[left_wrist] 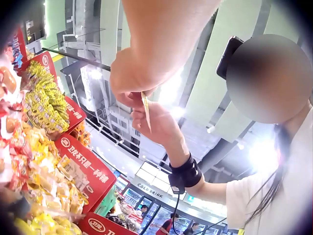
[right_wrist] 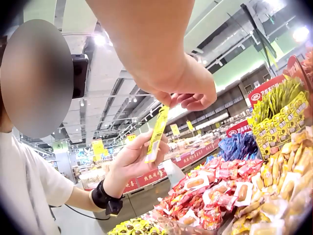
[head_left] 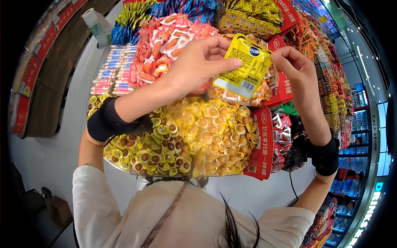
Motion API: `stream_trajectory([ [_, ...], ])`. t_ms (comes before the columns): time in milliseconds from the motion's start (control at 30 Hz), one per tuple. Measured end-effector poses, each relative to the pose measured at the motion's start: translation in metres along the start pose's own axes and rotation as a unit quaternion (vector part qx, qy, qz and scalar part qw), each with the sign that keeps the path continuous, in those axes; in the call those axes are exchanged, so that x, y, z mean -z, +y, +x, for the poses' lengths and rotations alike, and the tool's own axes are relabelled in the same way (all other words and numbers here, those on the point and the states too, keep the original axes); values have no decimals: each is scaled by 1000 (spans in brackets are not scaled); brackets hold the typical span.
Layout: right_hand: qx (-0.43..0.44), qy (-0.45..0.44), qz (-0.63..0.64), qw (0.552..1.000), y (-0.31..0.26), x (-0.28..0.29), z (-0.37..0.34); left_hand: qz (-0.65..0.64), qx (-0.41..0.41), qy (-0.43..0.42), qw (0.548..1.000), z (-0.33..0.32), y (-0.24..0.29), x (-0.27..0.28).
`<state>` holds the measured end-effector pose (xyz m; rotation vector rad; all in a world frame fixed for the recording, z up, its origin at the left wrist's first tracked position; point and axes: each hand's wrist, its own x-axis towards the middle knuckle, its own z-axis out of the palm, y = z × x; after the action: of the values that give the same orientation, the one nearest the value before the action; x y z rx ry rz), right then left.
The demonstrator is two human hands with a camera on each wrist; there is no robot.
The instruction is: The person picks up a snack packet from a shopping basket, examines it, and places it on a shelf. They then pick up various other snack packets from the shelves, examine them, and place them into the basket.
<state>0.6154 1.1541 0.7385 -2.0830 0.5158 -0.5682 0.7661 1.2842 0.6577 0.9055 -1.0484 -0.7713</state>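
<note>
A flat yellow snack packet (head_left: 244, 66) with a blue logo, fine print and a barcode is held up over the candy display, its printed side toward the head camera. My left hand (head_left: 204, 62) grips its left edge, thumb across the front and fingers behind. At the upper right corner, my right hand (head_left: 295, 68) pinches the packet between thumb and forefinger. The right wrist view shows the packet (right_wrist: 158, 134) nearly edge-on between both hands. In the left wrist view only a thin sliver of the packet (left_wrist: 146, 111) shows.
Below the hands lie yellow-wrapped round snacks (head_left: 211, 136) and red-wrapped sausages (head_left: 165, 41). Red printed cards (head_left: 260, 144) stand between the sections. More yellow packets (head_left: 250, 22) fill a back bin. A plastic bag roll (head_left: 97, 27) stands at the far left.
</note>
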Motion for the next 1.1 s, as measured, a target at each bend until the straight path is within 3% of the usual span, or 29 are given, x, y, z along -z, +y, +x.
stream_trajectory([
  [33, -31, -23, -7, 999, 1, 0, -4, 2, -4, 18, 1000, -3, -6, 1],
  [133, -116, -15, 168, 979, 11, -14, -20, 201, -100, 84, 971, -15, -12, 4],
  [167, -161, -76, 222, 959, 16, -10, -25, 263, -208, 108, 936, -17, -13, 2],
  [300, -179, -150, 326, 916, 8, -28, -54, 517, -454, 2, 726, -32, -7, 11],
  [433, -227, -118, 313, 915, 1, -41, -69, 569, -550, -27, 611, -46, -10, 0],
  [533, -252, -80, 330, 906, 7, -49, -73, 554, -557, -32, 618, -53, -20, -7],
  [667, -210, -95, 247, 941, 26, -41, -60, 547, -470, -56, 691, -61, -25, -8],
  [700, -211, -100, 223, 946, 26, -36, -54, 526, -417, -75, 737, -64, -21, -3],
  [800, -227, -85, 224, 944, 28, -31, -46, 441, -318, -3, 839, -64, -12, 8],
  [833, -221, -114, 181, 951, 33, -26, -42, 364, -219, 30, 905, -68, -8, 6],
  [900, -193, -147, 172, 955, 34, -26, -36, 160, -68, 38, 984, -68, -13, 3],
  [933, -180, -164, 167, 956, 32, -26, -34, 53, 11, 42, 998, -69, -16, 2],
  [967, -158, -162, 164, 960, 28, -29, -33, 24, 63, 29, 997, -70, -20, 3],
  [1100, -145, -217, 103, 960, 27, -28, -23, -31, 138, -13, 990, -71, -29, 4],
])
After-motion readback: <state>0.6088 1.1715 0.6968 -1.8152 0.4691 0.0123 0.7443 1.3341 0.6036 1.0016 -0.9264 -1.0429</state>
